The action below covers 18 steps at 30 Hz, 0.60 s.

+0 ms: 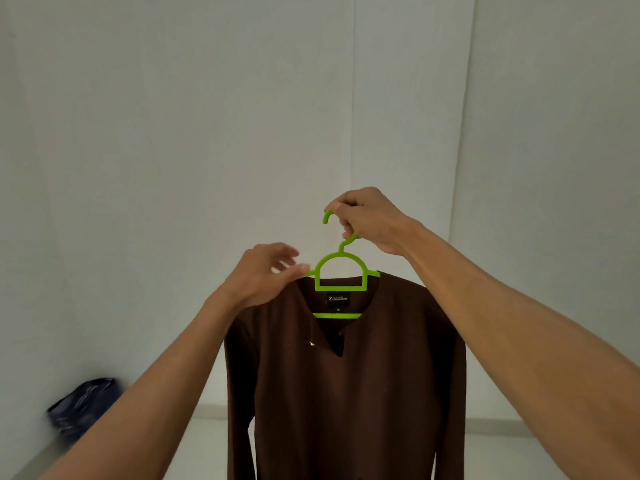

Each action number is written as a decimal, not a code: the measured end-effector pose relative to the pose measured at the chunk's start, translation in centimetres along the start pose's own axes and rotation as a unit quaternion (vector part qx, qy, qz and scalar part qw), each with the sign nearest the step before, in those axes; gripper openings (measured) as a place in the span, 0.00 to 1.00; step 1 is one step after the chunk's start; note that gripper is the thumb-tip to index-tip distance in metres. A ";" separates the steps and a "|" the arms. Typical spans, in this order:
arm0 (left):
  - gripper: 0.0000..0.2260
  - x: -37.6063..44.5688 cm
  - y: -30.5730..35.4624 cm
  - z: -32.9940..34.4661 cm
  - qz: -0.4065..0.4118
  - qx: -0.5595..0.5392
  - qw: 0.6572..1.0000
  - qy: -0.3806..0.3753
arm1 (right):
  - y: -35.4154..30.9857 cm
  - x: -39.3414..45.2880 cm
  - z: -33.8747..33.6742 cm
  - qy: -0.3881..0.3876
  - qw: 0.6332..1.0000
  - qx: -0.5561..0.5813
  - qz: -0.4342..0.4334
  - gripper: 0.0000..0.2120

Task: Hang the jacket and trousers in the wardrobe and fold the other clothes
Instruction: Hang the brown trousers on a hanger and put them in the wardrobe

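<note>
A brown long-sleeved garment hangs on a bright green plastic hanger in front of me, held up in the air. My right hand is closed around the hanger's hook. My left hand rests at the garment's left shoulder by the hanger's arm, fingers apart and slightly blurred; whether it pinches the fabric is unclear. The garment's lower part runs out of view at the bottom.
White walls surround me, with a corner behind at the right. A dark blue crumpled cloth lies low at the left on a pale floor.
</note>
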<state>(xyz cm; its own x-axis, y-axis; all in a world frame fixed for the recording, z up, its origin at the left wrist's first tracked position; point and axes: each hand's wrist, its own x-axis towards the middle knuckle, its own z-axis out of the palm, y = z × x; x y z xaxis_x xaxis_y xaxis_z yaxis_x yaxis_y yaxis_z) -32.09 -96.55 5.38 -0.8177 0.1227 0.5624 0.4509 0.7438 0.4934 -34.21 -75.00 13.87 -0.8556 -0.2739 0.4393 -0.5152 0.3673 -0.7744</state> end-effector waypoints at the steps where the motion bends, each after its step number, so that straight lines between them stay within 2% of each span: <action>1: 0.17 0.6 1.5 0.2 0.012 -0.014 1.000 -0.012 | -0.2 -0.1 0.3 -0.011 1.000 -0.019 -0.007 0.09; 5: 0.15 2.6 4.9 1.9 0.000 -0.046 0.996 -0.082 | -0.9 -0.3 1.1 -0.023 0.996 -0.079 -0.045 0.10; 9: 0.14 2.7 5.4 3.0 -0.021 -0.121 0.990 -0.070 | -1.3 -0.5 0.6 -0.017 0.993 -0.088 -0.073 0.11; 12: 0.16 2.7 5.0 2.3 -0.027 -0.104 0.992 -0.067 | -0.3 -0.9 -1.7 -0.008 0.999 -0.037 -0.023 0.15; 13: 0.16 2.6 4.8 1.9 -0.033 -0.102 0.992 -0.066 | 0.6 -1.2 -2.6 -0.015 0.999 -0.051 0.000 0.16; 15: 0.16 2.6 4.3 0.9 -0.039 -0.109 0.992 -0.056 | 3.0 -2.0 -4.0 -0.067 0.983 -0.166 0.034 0.19; 17: 0.15 2.6 3.9 -0.1 -0.045 -0.113 0.991 -0.048 | 5.7 -3.1 -4.5 -0.154 0.940 -0.297 0.066 0.19; 18: 0.15 2.7 3.8 -0.6 -0.047 -0.112 0.991 -0.047 | 7.0 -3.6 -4.6 -0.180 0.922 -0.335 0.076 0.16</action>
<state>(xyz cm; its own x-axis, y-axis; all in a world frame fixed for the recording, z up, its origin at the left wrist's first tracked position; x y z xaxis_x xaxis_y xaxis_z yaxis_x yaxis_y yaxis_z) -32.36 -93.77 9.10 -0.8849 0.1287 0.4476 0.4307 0.5916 0.6815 -34.99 -67.39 8.97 -0.9103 -0.4068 0.0766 -0.4097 0.8592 -0.3065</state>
